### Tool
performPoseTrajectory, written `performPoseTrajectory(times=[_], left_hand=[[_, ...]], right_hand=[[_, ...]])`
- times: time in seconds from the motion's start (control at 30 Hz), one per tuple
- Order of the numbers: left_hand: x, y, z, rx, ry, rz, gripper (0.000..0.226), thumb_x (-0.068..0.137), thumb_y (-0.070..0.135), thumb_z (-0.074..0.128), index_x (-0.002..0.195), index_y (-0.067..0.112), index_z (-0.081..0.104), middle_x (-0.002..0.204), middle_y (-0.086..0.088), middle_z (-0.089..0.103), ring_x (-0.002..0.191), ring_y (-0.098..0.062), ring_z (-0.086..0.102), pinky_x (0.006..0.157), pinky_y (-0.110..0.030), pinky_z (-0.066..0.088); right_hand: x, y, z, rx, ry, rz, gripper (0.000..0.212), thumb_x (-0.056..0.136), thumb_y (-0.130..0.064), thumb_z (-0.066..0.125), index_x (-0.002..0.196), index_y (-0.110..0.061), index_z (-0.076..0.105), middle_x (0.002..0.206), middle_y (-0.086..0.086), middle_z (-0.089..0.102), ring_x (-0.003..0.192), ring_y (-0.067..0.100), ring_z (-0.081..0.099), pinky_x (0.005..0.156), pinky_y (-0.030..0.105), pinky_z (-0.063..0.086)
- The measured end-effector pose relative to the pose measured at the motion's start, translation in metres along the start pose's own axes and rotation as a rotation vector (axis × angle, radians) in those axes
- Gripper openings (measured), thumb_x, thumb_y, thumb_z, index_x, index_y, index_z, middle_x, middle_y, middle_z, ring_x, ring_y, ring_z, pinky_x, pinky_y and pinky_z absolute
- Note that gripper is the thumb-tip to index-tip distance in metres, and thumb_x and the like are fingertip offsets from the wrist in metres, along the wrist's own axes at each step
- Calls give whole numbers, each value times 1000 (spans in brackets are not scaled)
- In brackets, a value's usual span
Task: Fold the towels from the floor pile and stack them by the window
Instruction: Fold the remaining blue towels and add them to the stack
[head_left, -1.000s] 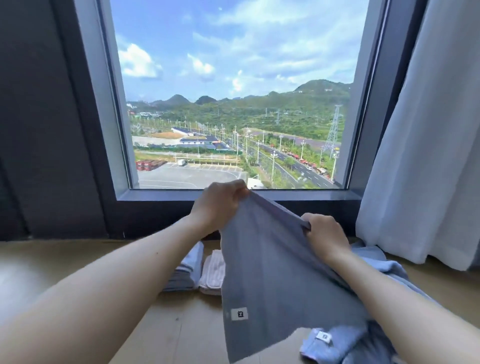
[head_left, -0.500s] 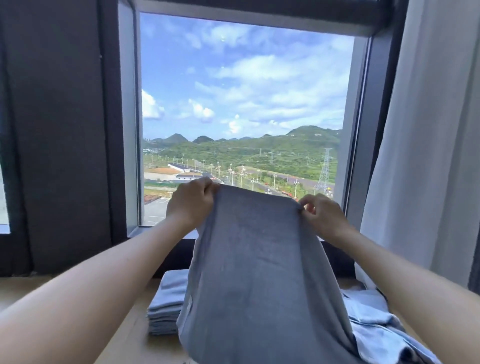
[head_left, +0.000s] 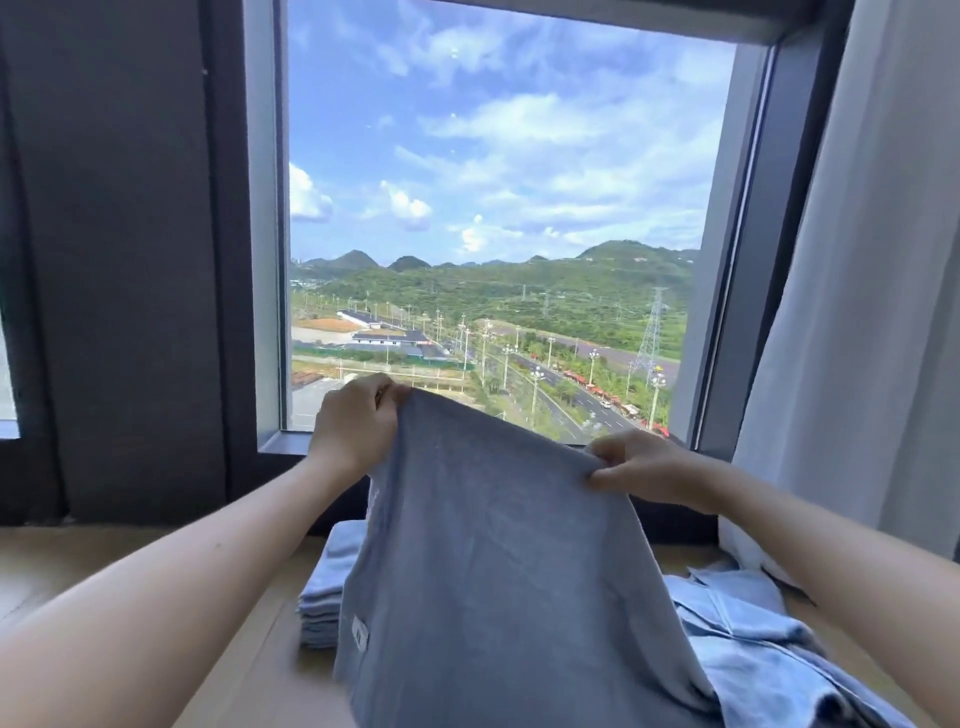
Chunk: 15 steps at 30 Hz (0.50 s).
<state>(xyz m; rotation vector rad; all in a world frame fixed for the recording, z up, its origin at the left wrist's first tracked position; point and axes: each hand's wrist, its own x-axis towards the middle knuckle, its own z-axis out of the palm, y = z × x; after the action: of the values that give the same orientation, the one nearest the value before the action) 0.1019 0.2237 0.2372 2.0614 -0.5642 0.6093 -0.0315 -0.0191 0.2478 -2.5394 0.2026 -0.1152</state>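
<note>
We held the grey towel (head_left: 498, 561) up before the window (head_left: 488, 208), our left hand (head_left: 353, 426) and right hand (head_left: 649, 470) each pinching a top corner, its length hanging straight down beside the folded stack (head_left: 327, 597).

White curtain (head_left: 862, 312) hanging in long folds. Just left of it, a pylon (head_left: 652, 332) stands before green hills (head_left: 519, 291), a road (head_left: 582, 397) running below. Far left of the curtain, a dark wall panel (head_left: 124, 260).
</note>
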Motion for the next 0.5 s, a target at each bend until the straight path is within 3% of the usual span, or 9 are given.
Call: performPoseTrajectory(times=[0.07,0.13,0.2,0.27,0.33,0.5], left_hand=[[-3,-6,1,20,-2,-44,33,98,25,44,81,-1,56,65,3,47,71,-25,45,54,-23,31],[-4,-11,2,27,-14,-84,30,98,26,44,80,5,55,64,1,49,68,-22,44,53,-23,30],[-8,-19,6,-9,-53,-114,29,98,28,44,79,9,55,66,-2,52,70,-22,48,54,-26,32],[-15,-26,13,-93,-122,-139,20,96,28,50,85,13,57,72,-1,55,77,-21,52,61,-27,36],[-28,-24,21,-121,-222,-118,13,92,28,57,96,15,58,70,1,51,73,-16,50,61,-22,36],[-54,5,42,-69,-591,96,40,85,31,65,124,26,57,68,3,49,64,-8,46,60,-18,35]], right_hand=[[0,4,-2,-50,-70,43,24,80,-23,63,78,1,58,73,0,49,72,13,43,68,29,31],[1,8,1,9,-116,65,33,72,-32,66,82,0,62,78,0,55,77,13,49,74,29,35],[3,8,12,206,-83,37,28,75,-31,69,82,-5,65,79,0,60,77,12,55,75,25,41],[4,3,29,438,31,-8,13,84,-20,68,81,-7,67,75,-1,65,71,10,60,67,19,46],[6,-3,45,432,167,-41,9,85,-20,67,80,-13,70,76,-2,68,71,10,61,67,21,48],[9,-18,68,352,254,-90,7,82,-21,70,79,-17,74,81,-2,70,78,11,60,74,29,47]])
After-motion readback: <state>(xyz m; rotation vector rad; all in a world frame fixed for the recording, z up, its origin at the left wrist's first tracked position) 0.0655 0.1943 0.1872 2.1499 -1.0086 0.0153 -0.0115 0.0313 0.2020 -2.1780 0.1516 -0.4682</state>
